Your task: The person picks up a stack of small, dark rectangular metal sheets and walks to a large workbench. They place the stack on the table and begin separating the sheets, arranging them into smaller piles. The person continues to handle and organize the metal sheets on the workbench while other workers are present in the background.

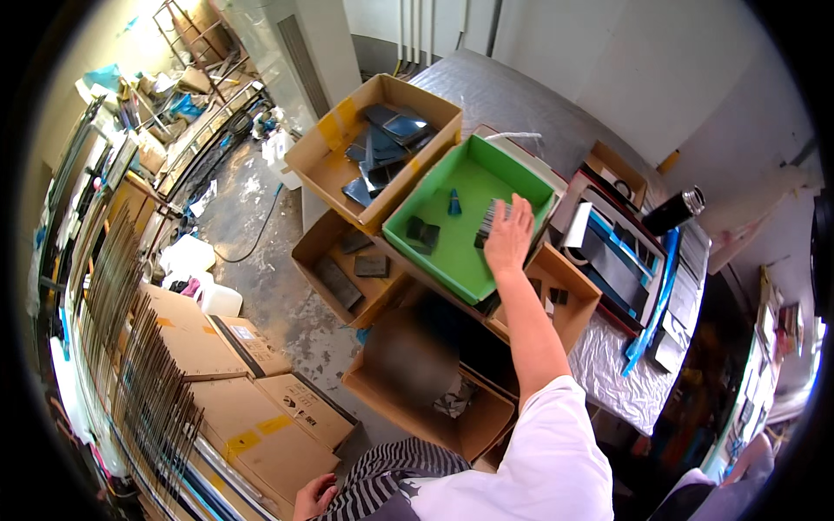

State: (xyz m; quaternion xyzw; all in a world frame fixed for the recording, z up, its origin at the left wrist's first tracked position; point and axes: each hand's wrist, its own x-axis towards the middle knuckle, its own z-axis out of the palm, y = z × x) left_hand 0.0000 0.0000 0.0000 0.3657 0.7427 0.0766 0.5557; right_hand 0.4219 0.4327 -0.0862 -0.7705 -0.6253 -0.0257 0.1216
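My right hand (511, 233) reaches into a green tray (473, 278), its fingers closed around a row of thin dark plates (486, 224) standing on edge. Two small dark pieces (423, 233) lie near the tray's left side. A small blue object (454, 202) stands further back in it. Low in the picture, beside a striped cloth (404, 458), my left hand (315, 498) has its fingers curled; whether anything is in them is hidden.
A cardboard box (334, 130) of dark glossy plates adjoins the tray. Lower boxes (311, 239) (569, 326) hold dark blocks. At right, a foil-covered table (621, 386) bears a black bottle (673, 211) and blue-edged parts (612, 252). Cartons (248, 425) and thin rods (130, 347) occupy the left.
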